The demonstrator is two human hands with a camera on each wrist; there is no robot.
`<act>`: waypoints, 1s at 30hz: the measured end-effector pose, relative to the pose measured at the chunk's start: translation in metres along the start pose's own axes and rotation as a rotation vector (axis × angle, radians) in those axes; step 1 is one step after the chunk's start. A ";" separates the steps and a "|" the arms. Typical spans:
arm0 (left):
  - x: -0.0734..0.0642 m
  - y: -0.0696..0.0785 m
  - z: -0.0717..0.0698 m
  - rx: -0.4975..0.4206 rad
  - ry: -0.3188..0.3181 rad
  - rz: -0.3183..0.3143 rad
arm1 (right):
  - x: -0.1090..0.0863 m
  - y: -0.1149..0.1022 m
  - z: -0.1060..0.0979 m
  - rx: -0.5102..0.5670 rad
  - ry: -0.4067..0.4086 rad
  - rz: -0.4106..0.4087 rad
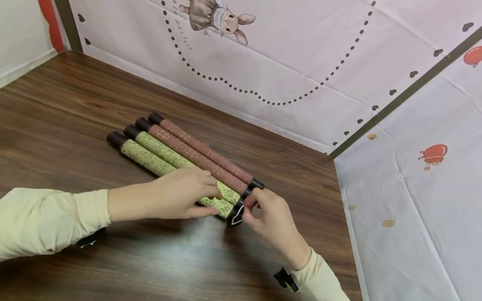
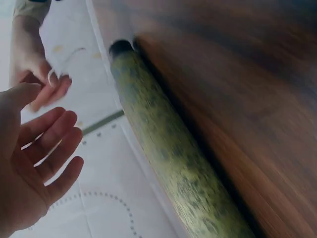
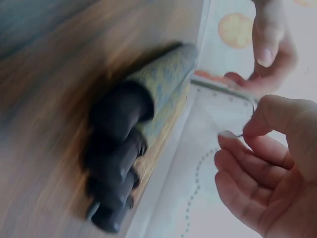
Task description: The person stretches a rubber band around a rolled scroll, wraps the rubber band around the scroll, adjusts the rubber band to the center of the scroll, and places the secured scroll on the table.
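Two yellow-green patterned rolled scrolls (image 1: 148, 159) lie side by side on a dark wooden table. Against them lie two reddish-brown ones (image 1: 205, 152) with a flower print. All have black end knobs (image 3: 121, 111). My right hand (image 1: 273, 215) pinches a thin white cord (image 1: 237, 215) between thumb and forefinger, by the near-right knobs. In the left wrist view a loop of the cord (image 2: 52, 78) shows at the right hand's fingers. My left hand (image 1: 184, 192) hovers over the green scrolls, its fingers loosely spread and holding nothing.
The wooden table (image 1: 150, 263) runs to a pale fabric wall (image 1: 286, 62) printed with a rabbit and dots at the back. Another fabric wall (image 1: 414, 209) stands to the right. Black wrist mounts (image 1: 286, 279) sit under the sleeves.
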State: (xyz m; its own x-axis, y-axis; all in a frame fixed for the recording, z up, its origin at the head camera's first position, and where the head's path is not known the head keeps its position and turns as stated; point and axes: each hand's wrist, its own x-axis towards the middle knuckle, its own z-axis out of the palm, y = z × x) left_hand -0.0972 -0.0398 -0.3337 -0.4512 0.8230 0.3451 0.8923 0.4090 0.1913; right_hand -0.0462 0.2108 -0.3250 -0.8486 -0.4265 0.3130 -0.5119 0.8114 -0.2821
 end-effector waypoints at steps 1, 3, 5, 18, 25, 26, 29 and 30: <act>0.001 0.003 0.002 -0.008 0.013 -0.004 | 0.001 -0.003 0.001 0.014 0.008 -0.017; 0.002 0.010 0.005 -0.028 0.032 -0.019 | 0.001 -0.009 0.003 0.039 0.026 -0.041; 0.003 0.015 0.009 -0.047 0.046 -0.033 | 0.002 -0.015 0.005 0.049 0.045 -0.065; -0.007 0.016 0.024 -0.058 0.006 0.076 | -0.007 -0.036 0.008 1.032 -0.207 -0.043; -0.014 0.002 0.016 0.147 0.253 0.262 | -0.011 -0.037 0.005 1.152 -0.577 0.272; -0.014 0.001 0.013 0.151 0.303 0.274 | -0.012 -0.036 0.005 1.090 -0.598 0.341; -0.016 0.004 0.005 0.106 0.374 0.308 | -0.013 -0.036 0.005 0.790 -0.625 0.356; -0.016 0.006 0.004 0.085 0.371 0.329 | -0.014 -0.037 0.005 0.657 -0.618 0.293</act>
State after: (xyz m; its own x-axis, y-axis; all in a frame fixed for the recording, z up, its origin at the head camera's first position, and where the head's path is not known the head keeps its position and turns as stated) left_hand -0.0843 -0.0491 -0.3413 -0.1074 0.7247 0.6806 0.9795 0.1946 -0.0527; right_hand -0.0164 0.1846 -0.3234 -0.7793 -0.5303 -0.3338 -0.0800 0.6125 -0.7864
